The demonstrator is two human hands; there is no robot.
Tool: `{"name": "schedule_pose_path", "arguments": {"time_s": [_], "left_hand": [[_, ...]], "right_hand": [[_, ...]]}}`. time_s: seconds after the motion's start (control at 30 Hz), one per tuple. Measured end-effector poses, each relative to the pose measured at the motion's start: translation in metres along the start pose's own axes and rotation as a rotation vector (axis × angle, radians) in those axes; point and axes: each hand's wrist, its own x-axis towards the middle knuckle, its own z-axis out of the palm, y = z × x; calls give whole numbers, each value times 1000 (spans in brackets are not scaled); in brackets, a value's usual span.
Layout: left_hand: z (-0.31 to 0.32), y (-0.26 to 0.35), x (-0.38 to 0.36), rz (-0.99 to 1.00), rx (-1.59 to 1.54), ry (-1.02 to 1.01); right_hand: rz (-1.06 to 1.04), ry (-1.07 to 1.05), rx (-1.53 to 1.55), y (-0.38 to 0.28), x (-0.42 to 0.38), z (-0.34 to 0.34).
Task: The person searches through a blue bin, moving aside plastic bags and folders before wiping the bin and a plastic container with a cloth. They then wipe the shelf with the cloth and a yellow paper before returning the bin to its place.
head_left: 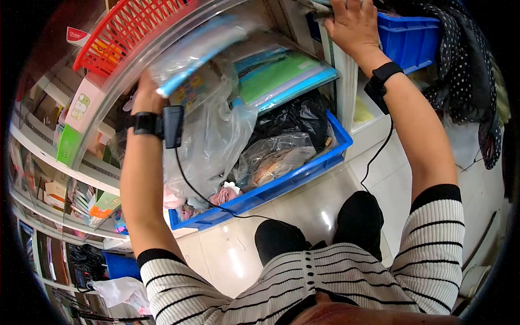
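My left hand (147, 92), smeared by motion, is closed on the edge of a clear plastic packet (203, 51) with a bright blue border. The packet is tilted above a blue crate (265, 200). Inside the crate lie a crumpled clear plastic bag (208, 141), a black plastic bag (292, 122) and small pink items (226, 192). Green and blue flat folders (287, 81) rest over the crate's far side. My right hand (355, 27) leans on the top of a white cabinet panel (346, 81), fingers stretched out; its fingertips reach the frame's top edge.
At upper left, a red basket (127, 32) sits on a curved-looking shelf (65, 160) with boxes. To the right are another blue crate (409, 40) and a black polka-dot cloth (460, 70). White floor tiles (235, 249) lie around my knees.
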Motion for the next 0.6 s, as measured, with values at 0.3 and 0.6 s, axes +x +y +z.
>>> {"name": "schedule_pose_path", "arguments": {"time_s": [0.3,0.6], "left_hand": [[99,-43,39,-124,-56,-67],[47,-86,115,450,1663,-367]], "right_hand": [[-8,-69,-6,2,-1,-3],[-41,-90,-76,5,-1,-2]]}}
